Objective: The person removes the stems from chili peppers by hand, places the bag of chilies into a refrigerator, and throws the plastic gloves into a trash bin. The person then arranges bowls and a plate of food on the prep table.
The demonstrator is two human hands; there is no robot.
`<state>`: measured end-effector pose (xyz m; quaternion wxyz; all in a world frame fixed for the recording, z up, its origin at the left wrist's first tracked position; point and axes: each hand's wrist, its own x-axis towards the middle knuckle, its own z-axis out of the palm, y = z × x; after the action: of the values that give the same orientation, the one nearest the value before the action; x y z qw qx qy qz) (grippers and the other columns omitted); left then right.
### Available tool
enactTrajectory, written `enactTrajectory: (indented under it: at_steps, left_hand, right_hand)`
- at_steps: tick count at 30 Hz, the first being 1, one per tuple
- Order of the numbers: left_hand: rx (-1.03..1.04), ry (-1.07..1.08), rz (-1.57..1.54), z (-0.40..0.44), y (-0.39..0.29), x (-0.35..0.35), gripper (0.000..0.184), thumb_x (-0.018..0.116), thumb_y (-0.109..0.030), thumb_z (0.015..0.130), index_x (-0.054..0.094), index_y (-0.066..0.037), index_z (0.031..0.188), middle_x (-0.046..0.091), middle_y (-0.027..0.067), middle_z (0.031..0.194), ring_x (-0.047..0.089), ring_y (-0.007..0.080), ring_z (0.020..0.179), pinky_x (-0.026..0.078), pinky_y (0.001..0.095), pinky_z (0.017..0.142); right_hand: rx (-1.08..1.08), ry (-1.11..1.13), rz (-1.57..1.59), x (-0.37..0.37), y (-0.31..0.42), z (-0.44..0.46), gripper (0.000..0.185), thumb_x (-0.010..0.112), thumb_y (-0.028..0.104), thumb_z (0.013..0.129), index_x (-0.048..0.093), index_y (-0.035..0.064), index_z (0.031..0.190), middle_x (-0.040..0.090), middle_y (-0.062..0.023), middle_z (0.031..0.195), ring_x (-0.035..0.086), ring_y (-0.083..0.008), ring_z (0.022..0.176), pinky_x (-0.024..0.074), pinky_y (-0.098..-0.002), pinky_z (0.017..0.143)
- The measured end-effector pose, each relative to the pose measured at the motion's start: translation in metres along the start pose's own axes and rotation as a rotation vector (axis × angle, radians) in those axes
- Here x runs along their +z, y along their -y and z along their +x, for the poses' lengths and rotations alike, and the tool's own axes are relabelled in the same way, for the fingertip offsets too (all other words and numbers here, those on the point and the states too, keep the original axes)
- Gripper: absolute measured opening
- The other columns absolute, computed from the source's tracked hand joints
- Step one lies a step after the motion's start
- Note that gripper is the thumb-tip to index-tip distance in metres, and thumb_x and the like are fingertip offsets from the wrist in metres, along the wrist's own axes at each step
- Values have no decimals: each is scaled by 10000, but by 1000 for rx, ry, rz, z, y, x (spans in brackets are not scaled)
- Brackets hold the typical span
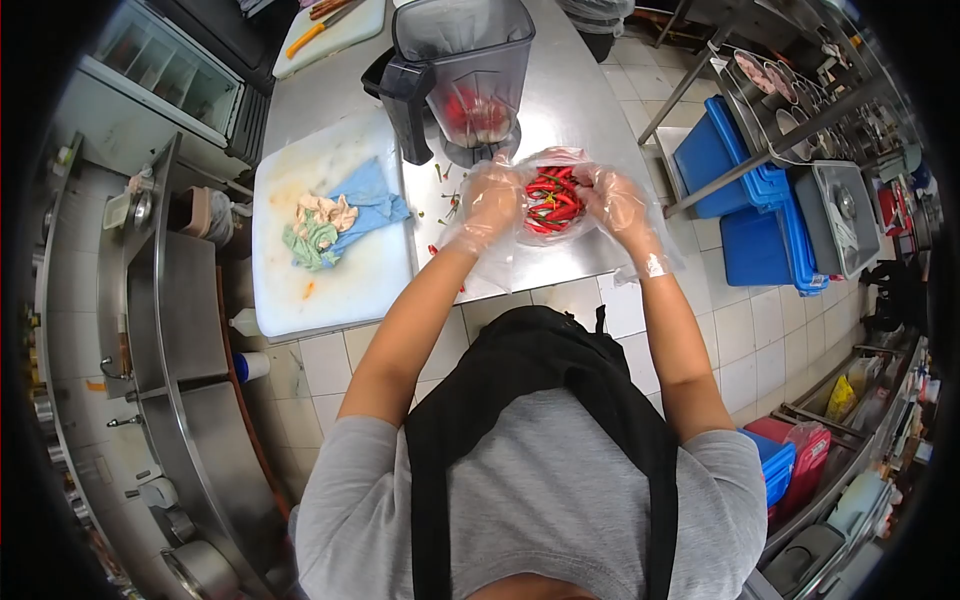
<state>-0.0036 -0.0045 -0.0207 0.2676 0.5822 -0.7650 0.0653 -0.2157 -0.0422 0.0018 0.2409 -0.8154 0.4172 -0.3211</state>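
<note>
A clear plastic bag (555, 157) of red chillies (552, 208) lies open on the steel table, some with green stems. My left hand (492, 197), in a thin clear glove, grips the bag's left side. On its right side, my right hand (618, 205), gloved the same way, is closed on the plastic. Just beyond the bag stands a dark see-through blender jug (478, 50), with red pieces and something pale at its bottom. Cut green stems (447, 200) and bits of red lie on the table beside my left hand.
To the left, a white cutting board (340, 165) carries crumpled blue, green and beige cloths (365, 200). A yellow-handled knife (312, 38) rests on another board at the back. Blue bins (760, 245) and a metal rack stand on the right, sinks (195, 320) on the left.
</note>
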Motion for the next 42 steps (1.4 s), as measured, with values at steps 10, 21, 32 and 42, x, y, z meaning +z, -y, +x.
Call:
enactTrajectory:
  at_steps: [10, 21, 32, 42]
  left_hand:
    - [-62, -3, -135, 37, 14, 0, 344, 531, -46, 754, 592, -109, 1086, 605, 129, 1046, 594, 315, 945, 480, 392, 833]
    - [131, -142, 128, 44, -26, -52, 327, 549, -95, 762, 638, -165, 1068, 633, 111, 1002, 612, 311, 848, 496, 394, 748]
    - [8, 263, -459, 29, -19, 53, 191, 572, -199, 822, 643, -21, 820, 632, 188, 854, 622, 331, 856, 494, 423, 776]
    - [12, 357, -99, 48, -43, 8, 151, 565, -129, 771, 644, -40, 865, 637, 177, 831, 619, 343, 775, 490, 430, 708]
  right_hand:
    - [-76, -103, -47, -5, 1, 24, 220, 558, 37, 756, 650, 71, 952, 644, -183, 869, 617, -350, 818, 491, -415, 717]
    - [-108, 71, -308, -11, -35, 47, 420, 506, -73, 647, 642, 19, 1034, 647, -202, 902, 628, -329, 852, 495, -370, 755]
    - [84, 146, -338, -29, -35, 45, 397, 583, -18, 657, 651, 31, 1045, 628, -239, 880, 621, -354, 812, 491, -381, 729]
    - [107, 400, -471, -13, -17, 39, 117, 650, 84, 674, 677, 70, 787, 643, -170, 821, 619, -343, 816, 495, -414, 736]
